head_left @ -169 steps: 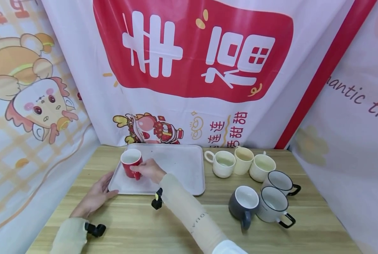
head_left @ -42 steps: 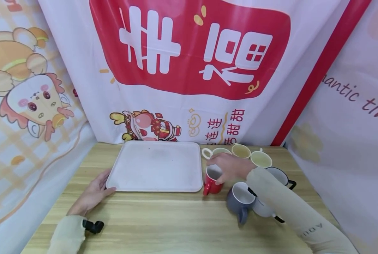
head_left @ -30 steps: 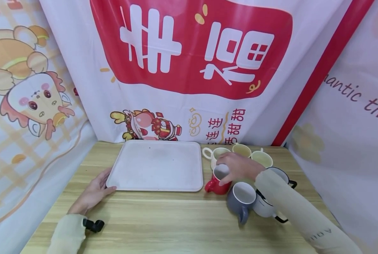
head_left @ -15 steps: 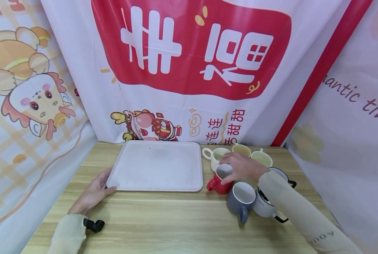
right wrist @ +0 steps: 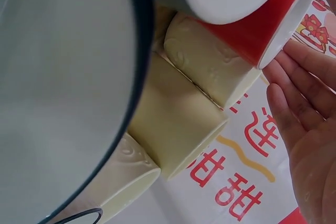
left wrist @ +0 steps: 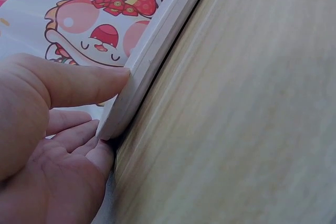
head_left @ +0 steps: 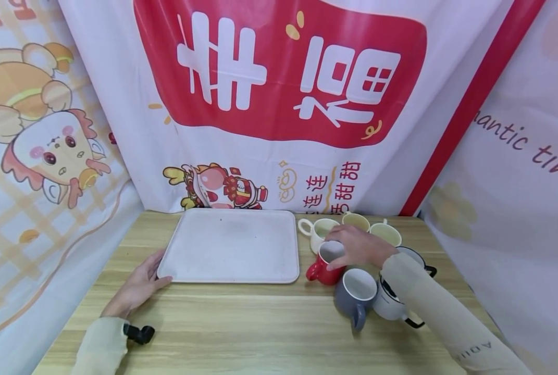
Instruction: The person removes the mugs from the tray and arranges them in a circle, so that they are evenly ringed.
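The right hand (head_left: pixel 357 246) holds a red mug (head_left: pixel 323 272) with a white inside, its thumb and fingers across the rim. This mug stands upright on the table, handle towards the front left, between a pale green mug (head_left: pixel 317 240) and a dark grey mug (head_left: pixel 355 297). In the right wrist view, the fingertips meet the red mug (right wrist: pixel 270 22) at its rim. At the far left, the left hand (head_left: pixel 138 285) holds the front left corner of a white tray (head_left: pixel 232 250). Its thumb and fingers touch either side of that corner (left wrist: pixel 113 121) in the left wrist view.
Behind and right of the hand stand a yellow mug (head_left: pixel 356 223) and another pale green mug (head_left: pixel 385 235). Two white enamel mugs with dark rims are partly hidden by the right sleeve (head_left: pixel 429 297). Patterned cloths (head_left: pixel 279 73) wall the wooden table (head_left: pixel 241 333).
Over several seconds the red mug has gone from the tray to the table among the other mugs, carried rightwards by the right hand. Its handle has turned leftwards. The left hand has stayed put.
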Demonstrator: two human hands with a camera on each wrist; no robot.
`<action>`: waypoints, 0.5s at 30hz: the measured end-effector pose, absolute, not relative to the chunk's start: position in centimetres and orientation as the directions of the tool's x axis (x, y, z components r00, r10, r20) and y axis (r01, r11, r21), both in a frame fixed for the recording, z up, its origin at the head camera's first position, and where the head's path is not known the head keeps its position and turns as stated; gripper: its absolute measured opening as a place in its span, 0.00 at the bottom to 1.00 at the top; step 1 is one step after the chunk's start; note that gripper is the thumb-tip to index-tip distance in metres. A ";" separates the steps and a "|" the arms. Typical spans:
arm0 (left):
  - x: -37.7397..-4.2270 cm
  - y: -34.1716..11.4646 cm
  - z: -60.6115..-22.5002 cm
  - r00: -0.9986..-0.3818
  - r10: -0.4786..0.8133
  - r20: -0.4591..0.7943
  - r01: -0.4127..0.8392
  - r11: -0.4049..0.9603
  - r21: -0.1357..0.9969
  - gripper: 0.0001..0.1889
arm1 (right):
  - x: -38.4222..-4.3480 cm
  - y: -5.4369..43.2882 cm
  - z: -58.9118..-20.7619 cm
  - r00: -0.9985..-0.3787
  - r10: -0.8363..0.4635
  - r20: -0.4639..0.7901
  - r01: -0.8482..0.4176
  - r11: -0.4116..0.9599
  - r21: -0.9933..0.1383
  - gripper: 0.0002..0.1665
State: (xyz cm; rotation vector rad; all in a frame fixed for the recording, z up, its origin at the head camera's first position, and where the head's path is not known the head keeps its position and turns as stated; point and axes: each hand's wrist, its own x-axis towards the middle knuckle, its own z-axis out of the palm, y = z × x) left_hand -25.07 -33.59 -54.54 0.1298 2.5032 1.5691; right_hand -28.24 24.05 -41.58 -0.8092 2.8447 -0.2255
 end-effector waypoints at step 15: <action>-24.7 -34.3 -54.4 -0.975 0.195 -0.103 -0.006 0.442 0.897 0.49 | -25.2 27.4 -40.0 -0.843 -0.521 -0.130 -0.495 0.848 -0.190 0.50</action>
